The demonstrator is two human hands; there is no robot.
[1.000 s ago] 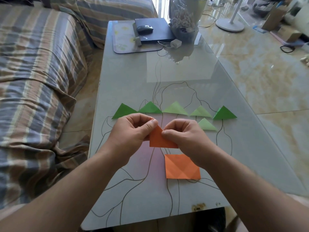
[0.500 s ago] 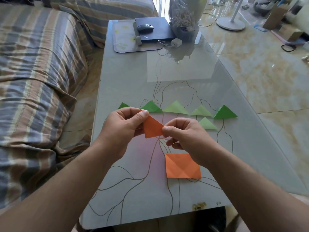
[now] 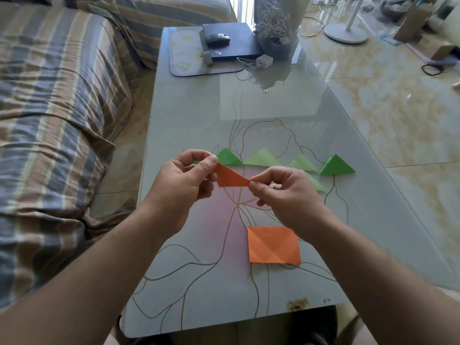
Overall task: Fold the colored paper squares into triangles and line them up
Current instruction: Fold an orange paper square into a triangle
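- Your left hand (image 3: 185, 181) was raised over the table (image 3: 189, 115), thumb and forefinger pinched on the upper left corner of the orange triangle (image 3: 230, 176); the other fingers were curled beneath.
- Your right hand (image 3: 286, 192) pinched the triangle's right tip between thumb and forefinger; its remaining fingers were loosely curled and held nothing else.
- The orange triangle hung in the air between both hands, above the table, long edge sloping down to the right.
- An orange square (image 3: 273, 244), creased along both diagonals, lay flat on the table just nearer to you than your right hand, apart from it.
- Behind your hands a row of green triangles ran left to right: a sliver of one (image 3: 196, 162) showed behind your left hand, then a dark green triangle (image 3: 228, 158), a pale triangle (image 3: 261, 159), a second pale triangle (image 3: 303, 164) and a dark triangle at the right end (image 3: 336, 166).
- The first four lay close, tips nearly touching; whether they touched, I could not tell.
- One more pale piece (image 3: 316, 184) lay nearer to you than the row, partly hidden by your right hand.
- At the far end of the table: a mat (image 3: 184, 58), a black laptop (image 3: 231, 38) with a mouse (image 3: 217, 38) on it, a white charger (image 3: 264, 61) and a wrapped bouquet (image 3: 276, 23).
- A striped sofa (image 3: 54, 95) stood to your left; a fan base (image 3: 346, 33) sat on the floor at far right.
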